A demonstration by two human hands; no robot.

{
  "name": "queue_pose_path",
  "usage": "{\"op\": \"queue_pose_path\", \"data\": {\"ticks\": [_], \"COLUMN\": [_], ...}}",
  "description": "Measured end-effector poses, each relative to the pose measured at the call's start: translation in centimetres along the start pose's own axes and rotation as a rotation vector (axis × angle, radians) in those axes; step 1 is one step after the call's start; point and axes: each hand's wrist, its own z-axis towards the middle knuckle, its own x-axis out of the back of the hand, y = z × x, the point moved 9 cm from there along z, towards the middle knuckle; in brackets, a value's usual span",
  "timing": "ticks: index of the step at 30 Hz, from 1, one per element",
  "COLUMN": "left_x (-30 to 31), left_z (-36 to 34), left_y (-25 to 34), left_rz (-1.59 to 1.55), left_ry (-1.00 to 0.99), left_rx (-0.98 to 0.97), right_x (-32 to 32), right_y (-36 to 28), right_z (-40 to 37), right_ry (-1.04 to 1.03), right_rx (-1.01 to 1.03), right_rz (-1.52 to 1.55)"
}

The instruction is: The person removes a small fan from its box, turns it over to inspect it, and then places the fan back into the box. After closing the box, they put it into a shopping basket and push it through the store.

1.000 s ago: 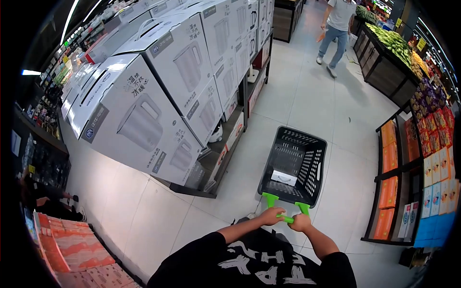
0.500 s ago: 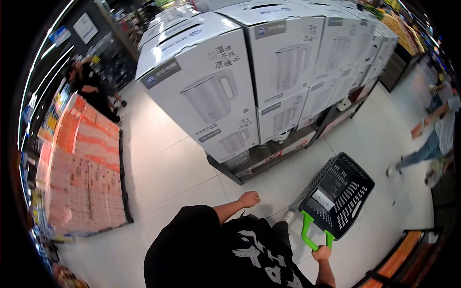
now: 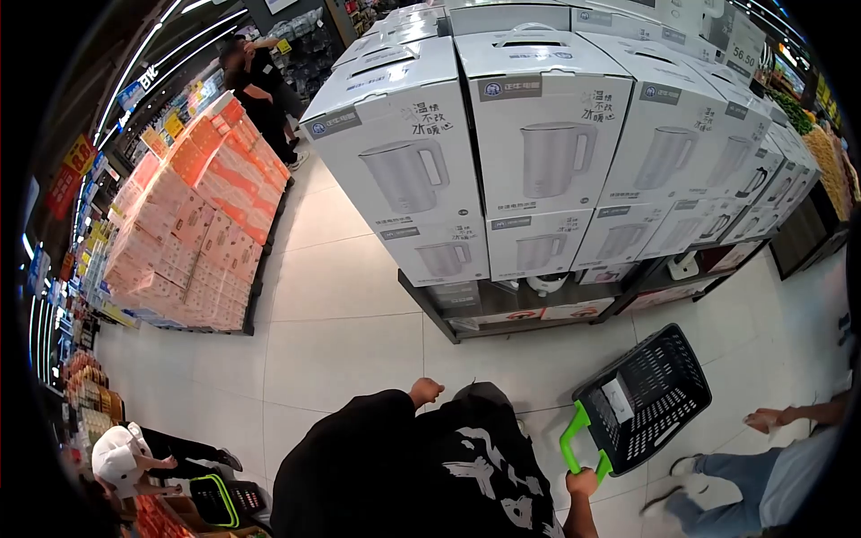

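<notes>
My right hand is wrapped round the bright green handle of a black shopping basket, which is to the right of my legs. A small white box lies inside the basket. Beside my body, my left hand hangs over the tiled floor with its fingers curled; nothing shows in it. Ahead of me stand stacked white kettle boxes on a dark low shelf.
Pink and orange packs are stacked at the left. Two people in black stand behind them. A person in jeans is close at the right. Another person in white is at the lower left, near a green-handled basket.
The view has turned, so the kettle boxes and the pink stack sit further right. The person in jeans is nearer. A person in white has come into view at the lower left.
</notes>
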Motion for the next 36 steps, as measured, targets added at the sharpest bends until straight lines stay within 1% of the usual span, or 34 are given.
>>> {"op": "queue_pose_path", "data": {"ticks": [4, 6, 7, 10, 12, 14, 17, 18, 20, 23, 26, 28, 29, 30, 31, 32, 33, 35, 36], "left_x": [-1.3, -0.7, -0.7, -1.4, -1.9, -3.2, -3.0, -3.0, -3.7, -4.6, -6.1, -6.7, -6.7, -7.4, -8.7, -9.8, -9.3, -10.8, -11.9], "left_z": [1.8, 1.7, 2.7, 6.6, 9.0, 12.4, 14.9, 15.8, 18.1, 20.5, 22.5, 22.4, 22.2, 22.7, 23.8, 24.5, 24.4, 26.2, 26.8], "left_y": [3.3, 7.5, 9.2, 12.6, 15.5, 16.7, 21.1, 22.4, 24.9, 28.3, 29.8, 31.2, 32.3, 32.9, 31.6, 31.6, 33.0, 32.3, 32.4], "left_rz": [-0.201, -0.464, -0.453, -0.437, -0.402, -0.394, -0.398, -0.401, -0.408, -0.414, -0.476, -0.442, -0.41, -0.408, -0.406, -0.404, -0.241, -0.127, -0.069], "left_ry": [0.009, 0.044, 0.037, 0.021, -0.033, -0.08, -0.117, -0.134, -0.21, -0.255, -0.285, -0.288, -0.266, -0.319, -0.371, -0.423, -0.382, -0.428, -0.45], "left_rx": [0.132, 0.331, 0.269, 0.221, 0.209, 0.191, 0.243, 0.246, 0.189, 0.188, 0.207, 0.298, 0.271, 0.244, 0.219, 0.192, 0.141, 0.149, 0.153], "right_x": [2.0, 2.9, 3.2, 3.5, 3.4, 3.9, 4.9, 5.3, 6.1, 6.8, 7.0, 5.4, 4.5, 5.0, 5.5, 6.0, 6.5, 8.3, 9.4], "right_y": [-0.8, -1.3, -1.5, -1.6, -1.3, -1.0, -1.1, -1.2, -1.1, -1.8, -2.0, -1.6, -0.9, -0.2, 0.5, 1.3, 2.3, 4.3, 4.8], "right_z": [3.9, 5.6, 6.4, 8.8, 10.3, 11.5, 13.0, 13.4, 14.7, 16.7, 18.7, 20.1, 20.8, 21.2, 21.5, 22.0, 22.7, 24.2, 25.4], "right_ry": [-0.005, -0.005, -0.002, -0.009, -0.038, -0.073, -0.159, -0.156, -0.146, -0.154, -0.185, -0.215, -0.212, -0.227, -0.244, -0.259, -0.272, -0.3, -0.309], "right_rx": [-0.033, -0.052, -0.04, -0.05, -0.069, -0.094, -0.133, -0.154, -0.19, -0.154, -0.112, -0.045, -0.034, -0.063, -0.09, -0.116, -0.159, -0.248, -0.248], "right_rz": [0.019, 0.03, 0.018, 0.03, 0.025, 0.004, -0.025, -0.01, 0.015, 0.004, 0.01, -0.008, -0.019, -0.009, 0.0, 0.009, 0.025, 0.055, 0.068]}}
